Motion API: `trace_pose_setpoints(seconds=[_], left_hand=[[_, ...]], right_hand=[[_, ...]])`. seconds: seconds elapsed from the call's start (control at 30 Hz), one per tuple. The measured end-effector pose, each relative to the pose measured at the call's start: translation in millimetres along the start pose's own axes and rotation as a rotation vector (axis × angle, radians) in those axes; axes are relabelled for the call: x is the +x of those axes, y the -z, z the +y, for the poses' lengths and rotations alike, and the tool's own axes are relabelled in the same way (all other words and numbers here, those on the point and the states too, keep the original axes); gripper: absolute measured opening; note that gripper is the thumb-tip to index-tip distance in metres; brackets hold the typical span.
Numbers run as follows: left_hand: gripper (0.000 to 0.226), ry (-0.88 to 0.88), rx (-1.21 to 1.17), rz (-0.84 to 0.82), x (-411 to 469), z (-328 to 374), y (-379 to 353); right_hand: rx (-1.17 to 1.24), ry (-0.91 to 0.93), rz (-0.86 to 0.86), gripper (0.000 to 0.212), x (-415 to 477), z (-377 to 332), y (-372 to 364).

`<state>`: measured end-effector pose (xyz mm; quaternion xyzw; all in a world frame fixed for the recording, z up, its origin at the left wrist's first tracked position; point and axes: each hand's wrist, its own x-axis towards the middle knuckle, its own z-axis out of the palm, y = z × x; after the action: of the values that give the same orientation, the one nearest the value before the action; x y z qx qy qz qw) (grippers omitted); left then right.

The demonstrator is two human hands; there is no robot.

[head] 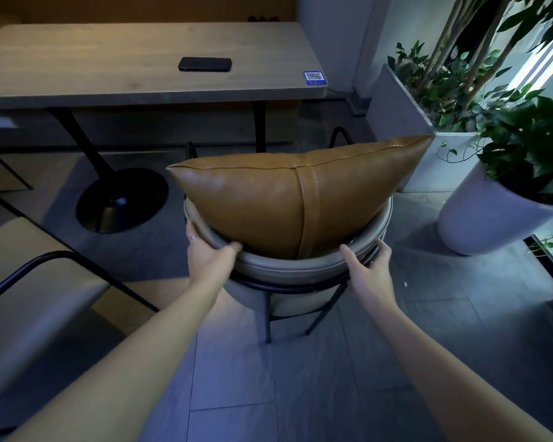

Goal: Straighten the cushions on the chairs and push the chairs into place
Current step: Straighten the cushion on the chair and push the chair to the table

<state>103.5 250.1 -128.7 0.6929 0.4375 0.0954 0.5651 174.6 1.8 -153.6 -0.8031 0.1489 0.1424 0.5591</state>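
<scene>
Tan leather cushion (278, 199) sits upright at frame centre; the grey round-backed chair (288, 269), gripped by left hand (209, 253) and right hand (369, 269), is judged not yet pushed to the wooden table (109, 68).

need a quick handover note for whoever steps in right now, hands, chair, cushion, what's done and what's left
Left hand: gripping the left side of the chair backrest rim.
Right hand: gripping the rim on the right.
Cushion: tan, standing on the seat against the backrest, its right corner higher than the left, so it sits a bit crooked.
Chair: apart from the table, off its right end and not tucked in.
Done: both hands are on the chair.
Left: push the chair in towards the table, probably level the cushion. Another chair at the left edge may need doing too.
</scene>
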Motion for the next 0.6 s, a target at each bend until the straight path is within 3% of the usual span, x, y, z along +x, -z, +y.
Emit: trace_pose_setpoints(seconds=[0.13, 0.3, 0.43, 0.6], left_hand=[[0.127, 0.096, -0.104, -0.023, -31, -4, -33], [0.122, 0.128, -0.167, 0.014, -28, -6, -44], [0.112, 0.150, -0.213, 0.025, -21, -12, -45], [0.118, 0.151, -0.203, 0.081, -11, -10, -46]], right_hand=[[-0.011, -0.089, -0.045, 0.103, 10, -15, 6], [0.056, -0.229, -0.154, 0.105, 34, -28, 14], [0.049, -0.221, -0.204, 0.098, 45, -28, 19], [0.038, -0.200, -0.236, 0.102, 52, -27, 16]])
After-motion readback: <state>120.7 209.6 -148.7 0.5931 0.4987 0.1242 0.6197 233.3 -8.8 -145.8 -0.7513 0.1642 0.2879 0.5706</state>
